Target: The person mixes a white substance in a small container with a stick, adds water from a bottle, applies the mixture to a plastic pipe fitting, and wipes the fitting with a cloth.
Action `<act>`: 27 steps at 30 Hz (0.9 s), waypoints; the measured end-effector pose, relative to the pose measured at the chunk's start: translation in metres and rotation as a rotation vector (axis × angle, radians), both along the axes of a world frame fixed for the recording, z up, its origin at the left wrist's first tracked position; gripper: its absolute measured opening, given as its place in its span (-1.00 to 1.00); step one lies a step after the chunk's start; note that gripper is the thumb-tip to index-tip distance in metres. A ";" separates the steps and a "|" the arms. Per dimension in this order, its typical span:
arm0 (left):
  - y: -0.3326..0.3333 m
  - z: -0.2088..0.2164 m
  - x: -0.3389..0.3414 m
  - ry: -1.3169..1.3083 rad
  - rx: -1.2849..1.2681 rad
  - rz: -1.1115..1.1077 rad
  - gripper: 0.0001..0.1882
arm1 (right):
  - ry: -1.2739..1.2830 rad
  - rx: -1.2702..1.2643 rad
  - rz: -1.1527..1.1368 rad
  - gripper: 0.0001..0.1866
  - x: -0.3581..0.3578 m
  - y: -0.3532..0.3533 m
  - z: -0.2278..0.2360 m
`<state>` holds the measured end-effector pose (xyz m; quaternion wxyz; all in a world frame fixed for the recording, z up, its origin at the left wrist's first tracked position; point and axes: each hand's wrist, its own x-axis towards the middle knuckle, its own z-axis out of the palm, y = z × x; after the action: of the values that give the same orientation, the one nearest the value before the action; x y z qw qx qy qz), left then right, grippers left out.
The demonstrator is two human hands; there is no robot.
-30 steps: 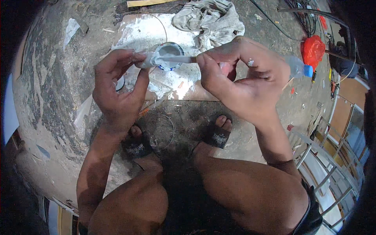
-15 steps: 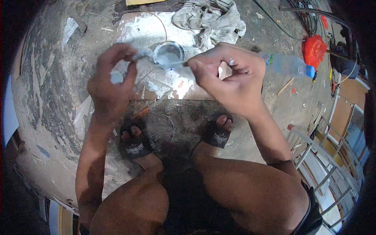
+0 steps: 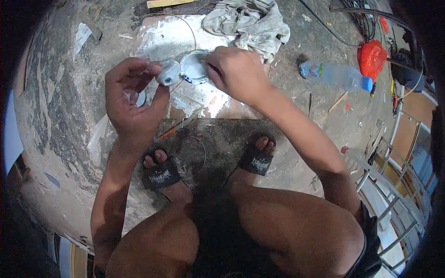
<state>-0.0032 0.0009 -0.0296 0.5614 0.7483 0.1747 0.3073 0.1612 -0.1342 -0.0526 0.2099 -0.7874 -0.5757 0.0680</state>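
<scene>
My left hand (image 3: 134,99) pinches a small grey-white piece (image 3: 169,74) between thumb and fingers. The piece looks wet and coated, with a dark round hole in the side facing me. Close to its right stands an open round can (image 3: 184,78) with pale grey-white paint-like liquid inside. My right hand (image 3: 243,74) is at the can's right rim, knuckles up, fingers pressed together. Whatever those fingers hold is hidden behind the hand. Under my left palm a round pale lid-like thing (image 3: 141,98) shows in part.
The can stands on a white-smeared board (image 3: 157,39). A crumpled grey rag (image 3: 250,21) lies at its far right. Farther right are a clear bottle (image 3: 338,76) with a blue cap and a red plastic bag (image 3: 372,59). My sandaled feet (image 3: 162,173) are close to the board's near edge.
My right hand has moved left and away from me to the can; the thin pale thing at its fingertips is now hidden. The left-hand piece, blurred before, shows clearly.
</scene>
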 end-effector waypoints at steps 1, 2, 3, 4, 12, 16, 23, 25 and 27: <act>0.000 0.000 -0.002 0.004 0.002 0.004 -0.50 | 0.004 0.002 0.004 -0.92 0.000 0.005 0.001; 0.000 0.000 -0.003 0.032 0.006 0.020 -0.50 | 0.212 -0.081 0.016 -0.91 0.002 0.009 0.001; -0.001 0.002 -0.003 0.053 0.009 0.034 -0.49 | 0.412 -0.165 0.025 -0.90 0.004 0.011 0.001; -0.002 0.002 -0.003 0.051 0.010 0.034 -0.49 | 0.410 -0.164 0.025 -0.90 0.004 0.012 -0.001; -0.005 0.006 -0.002 0.112 -0.035 0.054 -0.48 | 0.724 0.085 -0.203 -0.94 0.002 0.002 0.004; -0.005 0.003 0.000 0.033 -0.097 0.023 -0.48 | 0.933 0.285 -0.423 -0.95 0.000 -0.014 0.044; -0.008 0.001 0.000 0.084 -0.099 0.027 -0.47 | 0.964 0.471 -0.481 -0.95 -0.011 -0.023 0.096; -0.007 0.002 0.000 0.068 -0.105 0.009 -0.45 | 0.931 0.497 -0.449 -0.92 -0.015 -0.022 0.105; -0.007 0.006 -0.001 0.074 -0.147 0.006 -0.43 | 0.920 0.472 -0.403 -0.93 -0.017 -0.023 0.112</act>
<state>-0.0038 -0.0065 -0.0238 0.6071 0.7154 0.2196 0.2674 0.1446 -0.1568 0.0597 0.6193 -0.7025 -0.2623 0.2327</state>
